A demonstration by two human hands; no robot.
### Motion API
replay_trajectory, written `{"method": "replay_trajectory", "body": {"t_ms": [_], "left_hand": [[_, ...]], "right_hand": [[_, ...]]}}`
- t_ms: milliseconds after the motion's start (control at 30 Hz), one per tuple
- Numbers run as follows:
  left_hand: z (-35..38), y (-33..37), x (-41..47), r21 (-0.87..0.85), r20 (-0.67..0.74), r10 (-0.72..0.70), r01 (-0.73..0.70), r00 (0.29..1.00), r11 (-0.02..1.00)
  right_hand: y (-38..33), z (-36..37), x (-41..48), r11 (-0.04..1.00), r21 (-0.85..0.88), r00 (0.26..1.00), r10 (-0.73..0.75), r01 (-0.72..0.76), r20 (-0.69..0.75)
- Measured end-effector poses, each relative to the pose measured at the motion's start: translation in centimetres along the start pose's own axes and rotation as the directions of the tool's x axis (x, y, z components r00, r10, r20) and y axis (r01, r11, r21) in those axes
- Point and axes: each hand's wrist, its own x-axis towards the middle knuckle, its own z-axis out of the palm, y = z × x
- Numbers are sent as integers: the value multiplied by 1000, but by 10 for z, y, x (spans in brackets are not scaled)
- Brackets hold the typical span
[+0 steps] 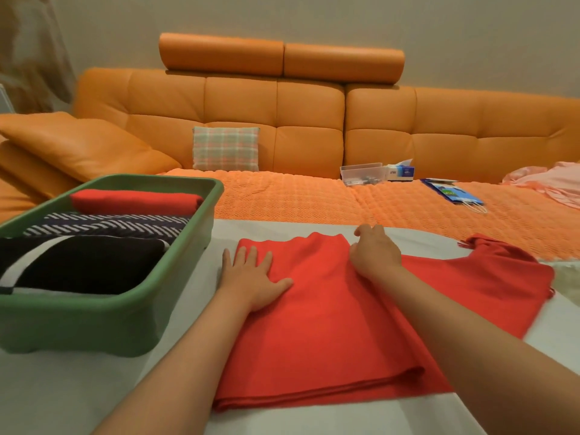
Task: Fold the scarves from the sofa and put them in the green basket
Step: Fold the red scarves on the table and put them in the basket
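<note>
Right of the green basket (94, 321), your left hand (251, 277) lies spread flat on the red scarf (329, 334), while your right hand (375, 252) curls at its far edge, grip unclear.

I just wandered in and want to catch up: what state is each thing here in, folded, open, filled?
red scarf, partly folded, right end unfolded.
green basket, holds three folded scarves.
left hand, flat, pressing the red scarf.
right hand, at the scarf's far edge, grip unclear.
tissue box, open, tissue sticking out.
clear box, lidless.
pink cloth, crumpled on the sofa.
</note>
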Motion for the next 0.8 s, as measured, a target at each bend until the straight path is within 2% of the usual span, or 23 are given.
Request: {"method": "replay_trajectory", "body": {"t_ms": [100,167,233,333,433,500,533,600,667,733,800], "left_hand": [[-7,10,-6,97,-127,8,5,992,995],[-8,18,-15,106,-230,66,-42,971,993],[-6,27,-28,71,-275,110,-95,955,993],[-3,32,-50,22,-302,134,-134,944,991],[-5,35,-67,-62,-340,122,-151,932,987],[-9,35,-75,-160,-309,111,-166,945,973],[-10,34,-79,-188,-259,122,-174,958,967],[-7,29,-86,-188,-87,169,-183,982,965],[-2,24,-91,-109,59,200,-193,978,975],[3,21,-93,-47,90,212,-209,973,977],[4,19,-94,-29,85,222,-220,971,975]], "right_hand": [[4,-17,-32,988,-77,979,143,-133,143],[5,-26,-52,980,-135,961,174,-148,213],[4,-30,-69,980,-144,949,171,-137,264],[-1,-35,-89,993,-38,948,114,-108,297],[-3,-48,-95,977,174,977,85,-120,193],[2,-61,-92,932,326,983,117,-158,144],[8,-66,-93,921,344,980,142,-182,140],[22,-70,-101,956,211,968,163,-203,192],[35,-64,-114,985,13,945,161,-172,285],[44,-58,-118,988,-39,929,157,-152,336],[46,-59,-117,987,-59,937,162,-151,311]]}}
